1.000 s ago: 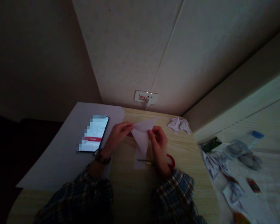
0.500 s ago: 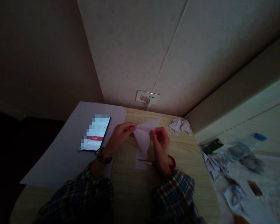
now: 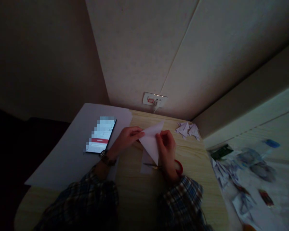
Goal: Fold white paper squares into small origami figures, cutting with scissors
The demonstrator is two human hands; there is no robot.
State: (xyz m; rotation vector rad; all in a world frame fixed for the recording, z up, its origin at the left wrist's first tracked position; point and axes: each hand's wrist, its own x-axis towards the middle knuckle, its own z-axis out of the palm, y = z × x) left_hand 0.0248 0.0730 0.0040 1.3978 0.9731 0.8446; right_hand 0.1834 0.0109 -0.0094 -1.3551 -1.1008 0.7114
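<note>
Between my hands is a white sheet of paper, creased and held above the wooden table. My left hand pinches its left corner. On the right side, the fingers of my right hand are closed on the paper's edge. A pair of scissors with red handles lies partly hidden under my right wrist, its blades pointing left. Beneath the blades is a paper strip flat on the table.
A lit phone rests on a stack of white paper at left. Folded paper pieces sit at the table's far right corner. A wall socket with a plug is behind. Right of the table lie a plastic bottle and scattered papers.
The paper's lower part has swung into a flatter, downward-pointing triangle between my hands. Both hands keep their hold, and the view has shifted slightly.
</note>
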